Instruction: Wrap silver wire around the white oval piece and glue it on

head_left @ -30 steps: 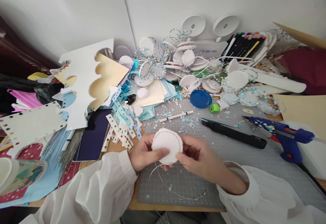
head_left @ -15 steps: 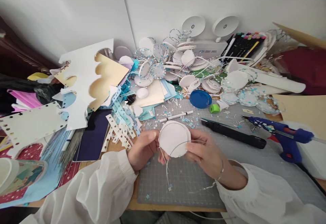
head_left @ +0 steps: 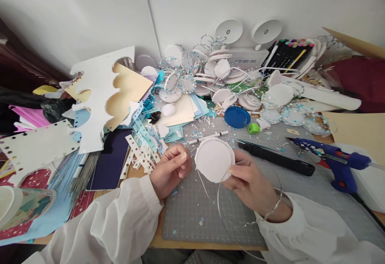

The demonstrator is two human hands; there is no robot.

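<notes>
Right hand (head_left: 246, 176) pinches white disc (head_left: 214, 160); left hand (head_left: 171, 170) curled, empty beside it.

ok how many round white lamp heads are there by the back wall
2. The left lamp head is at the back wall, above the heap of white discs; the right lamp head is just beside it, above the marker set. None looks hidden.
</notes>
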